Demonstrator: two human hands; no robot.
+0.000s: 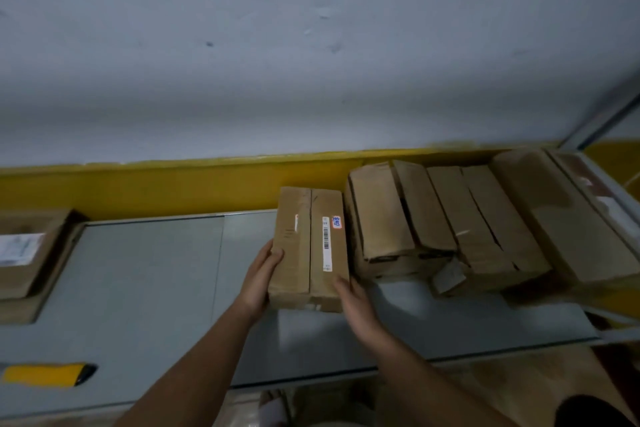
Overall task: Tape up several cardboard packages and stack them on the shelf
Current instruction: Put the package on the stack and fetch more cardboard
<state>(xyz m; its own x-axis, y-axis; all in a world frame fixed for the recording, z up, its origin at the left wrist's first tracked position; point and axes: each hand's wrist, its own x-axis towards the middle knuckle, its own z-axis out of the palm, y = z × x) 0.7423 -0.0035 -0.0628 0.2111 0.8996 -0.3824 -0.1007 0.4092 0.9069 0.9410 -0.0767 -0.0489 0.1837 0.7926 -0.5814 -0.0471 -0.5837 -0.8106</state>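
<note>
A long brown cardboard package with a white barcode label lies on the grey shelf, its long side pointing at the wall. My left hand grips its near left edge, fingers curled over the top. My right hand holds its near right corner. To the right, touching or almost touching it, stands a row of several similar packages, some stacked and slightly askew.
Two flat cardboard boxes lie stacked at the shelf's left end, the top one with a white label. A yellow object sits near the front left edge. A grey wall with a yellow band backs the shelf. A metal upright rises far right.
</note>
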